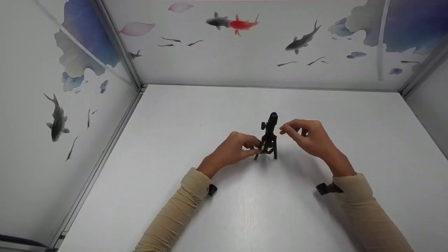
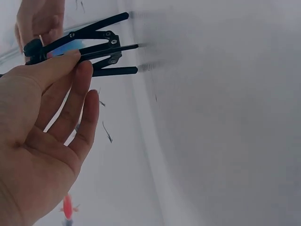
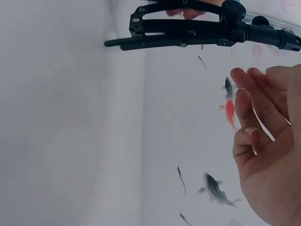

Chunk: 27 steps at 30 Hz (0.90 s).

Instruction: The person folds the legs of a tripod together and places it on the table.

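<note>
A small black tripod (image 1: 270, 131) stands upright on the white table, its legs spread. My left hand (image 1: 233, 148) pinches it low down, at a leg, between thumb and fingertips. Seen from the left wrist, the fingertips lie along one leg (image 2: 108, 51), while the other legs fan out beside it. To the right of the tripod, my right hand (image 1: 309, 136) is raised beside the upper part, fingers loosely bent, holding nothing. The right wrist view has a gap between those fingertips (image 3: 239, 75) and the tripod's column (image 3: 263, 35). A knob (image 1: 263, 125) sticks out on the tripod's left side.
The white table (image 1: 175, 115) is bounded by a back wall panel (image 1: 245, 66) printed with fish and by a similar left panel (image 1: 31, 147). A metal rail (image 1: 94, 168) runs along the left edge. Small black cameras (image 1: 327, 189) sit at both wrists.
</note>
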Available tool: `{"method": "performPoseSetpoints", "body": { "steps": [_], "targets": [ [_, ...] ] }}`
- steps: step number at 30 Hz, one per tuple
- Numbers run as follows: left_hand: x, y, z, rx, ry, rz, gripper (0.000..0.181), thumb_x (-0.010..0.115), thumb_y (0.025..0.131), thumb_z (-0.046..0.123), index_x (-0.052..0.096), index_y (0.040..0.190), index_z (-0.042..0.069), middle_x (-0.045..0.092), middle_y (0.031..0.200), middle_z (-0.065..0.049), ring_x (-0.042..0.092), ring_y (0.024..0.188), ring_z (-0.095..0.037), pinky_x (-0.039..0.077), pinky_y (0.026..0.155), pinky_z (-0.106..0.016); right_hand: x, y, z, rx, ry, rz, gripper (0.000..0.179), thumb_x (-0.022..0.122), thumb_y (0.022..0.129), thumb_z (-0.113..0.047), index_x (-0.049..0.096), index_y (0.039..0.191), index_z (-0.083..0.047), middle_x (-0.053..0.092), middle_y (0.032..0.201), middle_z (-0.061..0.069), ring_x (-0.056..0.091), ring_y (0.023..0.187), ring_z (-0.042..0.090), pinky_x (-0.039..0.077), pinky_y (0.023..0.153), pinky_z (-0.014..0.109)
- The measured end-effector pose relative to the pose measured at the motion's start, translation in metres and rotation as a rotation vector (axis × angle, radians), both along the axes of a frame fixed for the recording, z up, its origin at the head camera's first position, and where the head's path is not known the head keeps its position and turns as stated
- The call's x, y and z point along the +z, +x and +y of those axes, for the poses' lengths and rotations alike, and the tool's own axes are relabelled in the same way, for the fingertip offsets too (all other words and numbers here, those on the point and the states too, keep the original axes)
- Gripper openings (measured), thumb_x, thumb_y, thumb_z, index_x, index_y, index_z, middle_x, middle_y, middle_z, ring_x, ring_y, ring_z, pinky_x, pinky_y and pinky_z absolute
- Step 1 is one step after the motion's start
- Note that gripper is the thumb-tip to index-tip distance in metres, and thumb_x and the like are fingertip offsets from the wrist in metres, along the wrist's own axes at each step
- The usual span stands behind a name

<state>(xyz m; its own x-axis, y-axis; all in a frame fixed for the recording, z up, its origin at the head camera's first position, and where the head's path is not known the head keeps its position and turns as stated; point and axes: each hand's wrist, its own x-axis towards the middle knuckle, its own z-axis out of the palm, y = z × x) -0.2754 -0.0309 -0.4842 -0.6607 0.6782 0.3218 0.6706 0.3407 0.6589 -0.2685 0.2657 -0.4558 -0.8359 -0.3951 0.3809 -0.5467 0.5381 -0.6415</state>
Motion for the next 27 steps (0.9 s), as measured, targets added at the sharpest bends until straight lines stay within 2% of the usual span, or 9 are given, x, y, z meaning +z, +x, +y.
{"method": "performPoseSetpoints", "body": {
  "steps": [2,5,8,15,19,23,27],
  "targets": [
    [0.0,0.0,-0.001,-0.003,0.004,-0.014,0.017,0.08,0.099,0.01,0.084,0.115,0.008,0.084,0.109,-0.001,0.078,0.095,-0.014,0.064,0.088,-0.031,-0.002,-0.001,0.004,0.061,0.088,-0.084,0.016,0.07,0.108,-0.024,0.084,0.114,-0.028,0.083,0.105,-0.011,0.067,0.081,0.009,0.05,0.065,0.024],
    [-0.001,0.0,-0.001,0.0,0.001,-0.021,0.017,0.08,0.099,0.01,0.084,0.115,0.008,0.084,0.109,-0.001,0.078,0.097,-0.012,0.063,0.089,-0.03,-0.008,-0.003,0.003,0.178,0.187,-0.223,0.019,0.073,0.105,-0.021,0.083,0.121,-0.025,0.082,0.114,-0.009,0.069,0.088,0.01,0.053,0.07,0.027],
    [-0.002,0.0,-0.001,0.012,-0.013,0.006,0.017,0.08,0.099,0.01,0.084,0.115,0.008,0.084,0.109,-0.001,0.078,0.097,-0.012,0.063,0.089,-0.029,-0.016,-0.004,-0.002,0.252,0.229,-0.276,0.023,0.075,0.103,-0.017,0.081,0.125,-0.021,0.082,0.118,-0.004,0.071,0.093,0.012,0.056,0.076,0.03],
    [0.0,0.001,0.002,0.041,-0.032,0.079,0.015,0.082,0.098,0.012,0.085,0.112,0.009,0.085,0.105,0.0,0.079,0.093,-0.013,0.063,0.086,-0.031,-0.023,-0.003,-0.013,0.257,0.222,-0.278,0.023,0.073,0.103,-0.01,0.083,0.121,-0.019,0.084,0.103,0.001,0.069,0.084,0.012,0.055,0.072,0.027],
    [0.001,0.002,0.004,0.052,-0.035,0.088,0.014,0.083,0.097,0.012,0.085,0.11,0.009,0.085,0.104,-0.001,0.08,0.093,-0.014,0.064,0.086,-0.032,-0.022,-0.002,-0.014,0.252,0.219,-0.27,0.023,0.072,0.104,-0.008,0.084,0.121,-0.017,0.084,0.099,0.002,0.066,0.077,0.011,0.054,0.068,0.026],
    [0.0,0.001,0.005,0.05,-0.029,0.094,0.015,0.083,0.096,0.013,0.085,0.11,0.009,0.085,0.104,-0.001,0.082,0.095,-0.013,0.063,0.087,-0.026,-0.022,0.0,-0.014,0.255,0.217,-0.272,0.021,0.071,0.104,-0.009,0.084,0.119,-0.016,0.083,0.093,0.002,0.064,0.07,0.01,0.053,0.064,0.026],
    [-0.001,0.002,0.005,0.049,-0.018,0.071,0.017,0.084,0.094,0.015,0.085,0.11,0.009,0.085,0.106,-0.001,0.082,0.097,-0.011,0.062,0.09,-0.024,-0.023,0.001,-0.016,0.256,0.209,-0.29,0.02,0.072,0.104,-0.009,0.085,0.118,-0.016,0.082,0.092,0.004,0.061,0.067,0.01,0.052,0.062,0.026]
  ]
}}
